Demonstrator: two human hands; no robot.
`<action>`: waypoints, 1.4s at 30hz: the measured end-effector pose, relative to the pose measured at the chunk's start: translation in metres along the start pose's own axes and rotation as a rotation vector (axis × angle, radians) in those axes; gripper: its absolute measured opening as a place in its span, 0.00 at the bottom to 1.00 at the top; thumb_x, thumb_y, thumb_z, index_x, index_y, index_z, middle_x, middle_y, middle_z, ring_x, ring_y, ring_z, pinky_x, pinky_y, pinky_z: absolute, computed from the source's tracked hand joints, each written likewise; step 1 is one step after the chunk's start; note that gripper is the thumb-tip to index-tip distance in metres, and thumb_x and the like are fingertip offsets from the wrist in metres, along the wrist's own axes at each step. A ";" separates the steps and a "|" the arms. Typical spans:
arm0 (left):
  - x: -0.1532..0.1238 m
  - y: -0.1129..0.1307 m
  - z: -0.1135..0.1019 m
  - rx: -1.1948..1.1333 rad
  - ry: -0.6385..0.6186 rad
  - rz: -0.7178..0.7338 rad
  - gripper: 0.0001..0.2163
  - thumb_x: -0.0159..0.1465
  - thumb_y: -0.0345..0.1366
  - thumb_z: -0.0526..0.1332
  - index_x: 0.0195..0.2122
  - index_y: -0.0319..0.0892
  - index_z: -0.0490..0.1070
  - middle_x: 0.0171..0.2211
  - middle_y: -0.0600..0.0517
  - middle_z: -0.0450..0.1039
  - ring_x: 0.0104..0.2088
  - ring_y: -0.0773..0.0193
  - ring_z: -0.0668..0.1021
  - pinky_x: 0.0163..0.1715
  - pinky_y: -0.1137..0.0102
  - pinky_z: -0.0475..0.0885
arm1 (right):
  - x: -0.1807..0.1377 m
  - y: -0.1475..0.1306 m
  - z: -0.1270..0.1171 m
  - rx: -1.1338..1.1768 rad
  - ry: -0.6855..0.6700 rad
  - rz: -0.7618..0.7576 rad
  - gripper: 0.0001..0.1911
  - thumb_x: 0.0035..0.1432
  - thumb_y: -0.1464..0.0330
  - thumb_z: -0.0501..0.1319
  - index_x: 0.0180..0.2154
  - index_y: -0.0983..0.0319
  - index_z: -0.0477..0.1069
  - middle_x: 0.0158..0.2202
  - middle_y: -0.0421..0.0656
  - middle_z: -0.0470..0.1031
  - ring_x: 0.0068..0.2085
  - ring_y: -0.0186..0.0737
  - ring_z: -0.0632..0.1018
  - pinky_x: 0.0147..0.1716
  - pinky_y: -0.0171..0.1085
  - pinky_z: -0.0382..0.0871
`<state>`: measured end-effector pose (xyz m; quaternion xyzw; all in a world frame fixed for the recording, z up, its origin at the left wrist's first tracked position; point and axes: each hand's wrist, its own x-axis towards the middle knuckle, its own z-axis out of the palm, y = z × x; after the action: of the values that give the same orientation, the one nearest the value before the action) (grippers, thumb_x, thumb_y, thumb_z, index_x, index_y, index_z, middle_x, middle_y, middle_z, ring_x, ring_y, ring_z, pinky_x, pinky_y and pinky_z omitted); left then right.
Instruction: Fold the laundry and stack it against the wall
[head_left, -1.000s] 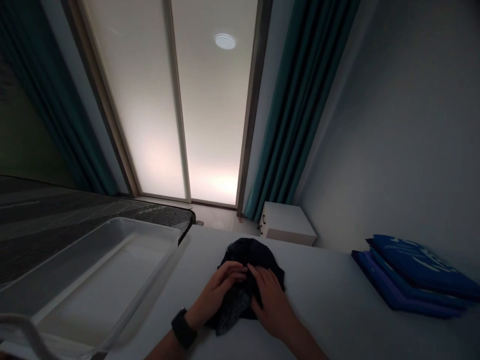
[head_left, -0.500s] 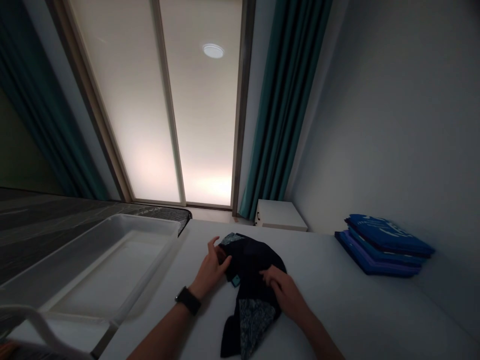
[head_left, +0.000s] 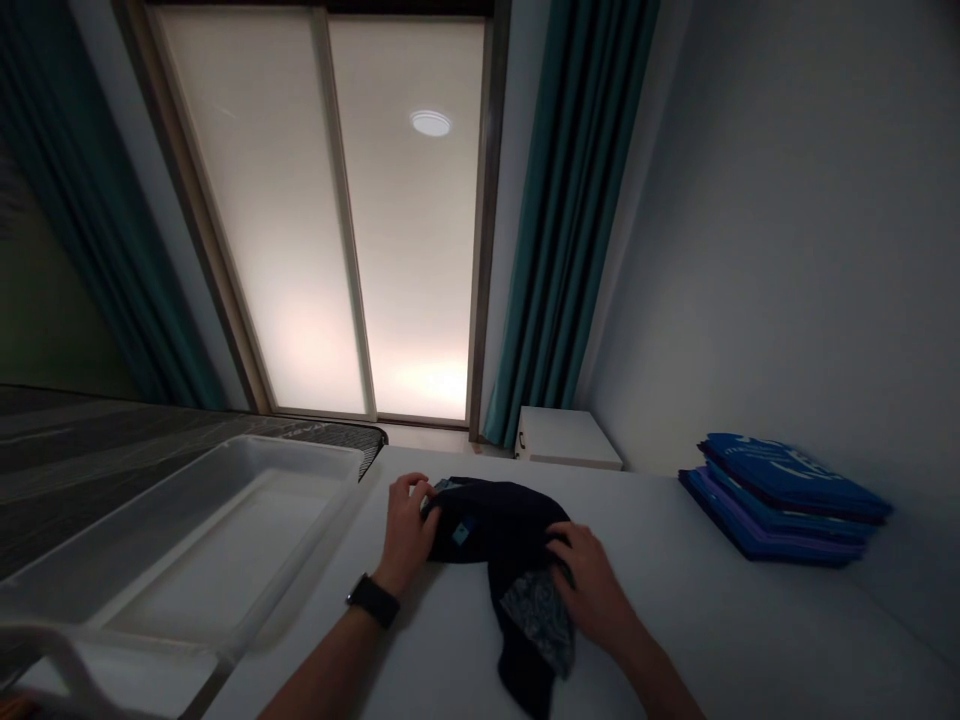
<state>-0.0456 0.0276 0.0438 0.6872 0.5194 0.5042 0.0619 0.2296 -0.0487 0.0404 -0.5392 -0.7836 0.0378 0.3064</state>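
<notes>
A dark navy garment (head_left: 496, 530) with a paler patterned part lies spread on the white table (head_left: 675, 620) in front of me. My left hand (head_left: 407, 533) pinches the garment's left edge, fingers curled round the cloth. A black watch sits on that wrist. My right hand (head_left: 592, 585) grips the garment's right side, fingers closed on the fabric. A lower flap of the garment hangs toward me between my arms.
A clear plastic bin (head_left: 202, 540) stands to the left of the table. A stack of folded blue and purple cloths (head_left: 784, 495) lies at the right by the wall. Behind are a small white cabinet (head_left: 566, 438), teal curtains and a lit window.
My hands have moved apart, pulling the bunched garment open across the table; the left went to its left edge, the right to its right side.
</notes>
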 end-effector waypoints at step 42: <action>0.003 0.041 -0.027 -1.138 -0.342 -0.359 0.09 0.57 0.40 0.59 0.35 0.42 0.65 0.28 0.54 0.68 0.28 0.65 0.70 0.29 0.72 0.64 | 0.101 -0.087 -0.013 0.456 -0.104 -0.103 0.28 0.57 0.73 0.54 0.59 0.58 0.60 0.53 0.46 0.69 0.29 0.31 0.70 0.39 0.38 0.67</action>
<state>-0.0395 -0.0001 0.0835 0.5196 0.2593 0.5664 0.5847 0.1414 -0.0012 0.1297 -0.4127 -0.7959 0.2258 0.3810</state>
